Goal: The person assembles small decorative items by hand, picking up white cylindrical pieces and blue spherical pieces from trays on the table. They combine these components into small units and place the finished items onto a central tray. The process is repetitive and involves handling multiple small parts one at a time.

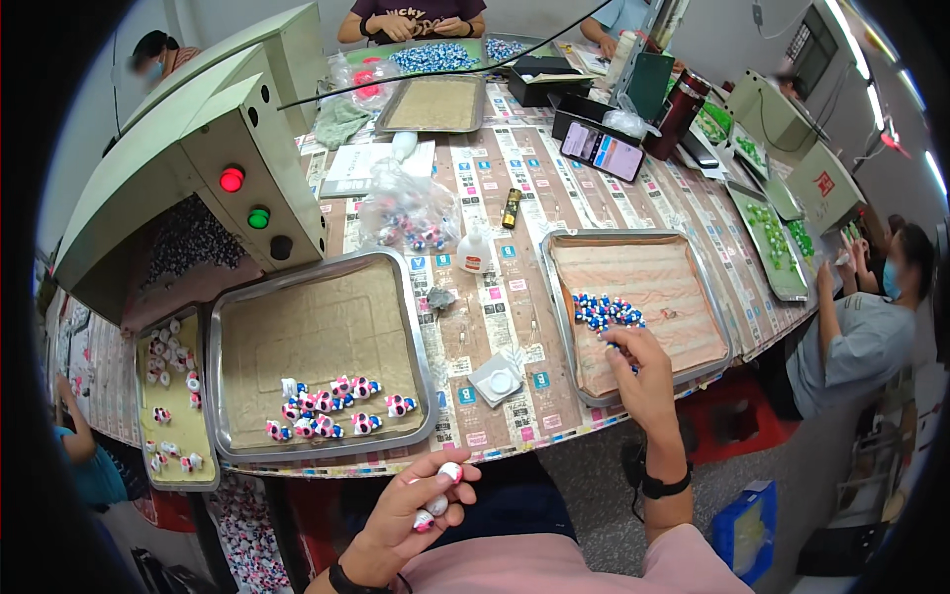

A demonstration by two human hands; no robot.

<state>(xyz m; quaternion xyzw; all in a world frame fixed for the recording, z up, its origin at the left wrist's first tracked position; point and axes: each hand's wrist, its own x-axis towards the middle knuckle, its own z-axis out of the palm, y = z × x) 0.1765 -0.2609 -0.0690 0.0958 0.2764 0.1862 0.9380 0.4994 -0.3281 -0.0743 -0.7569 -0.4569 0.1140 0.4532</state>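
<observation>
White-and-pink pieces (450,471) are cupped in the curled left hand (408,507). The right hand (643,374) is half-closed by blue-and-white bits (606,312) in the pink-lined tray (633,267); any grip can't be made out. Probably bits being picked, light pinch needed.

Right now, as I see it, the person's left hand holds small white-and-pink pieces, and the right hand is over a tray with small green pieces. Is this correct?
Not quite: the pieces under the right hand are blue and white, not green, as the head view shows. The left hand does hold small white-and-pink pieces, and the right is over a tray.
</observation>
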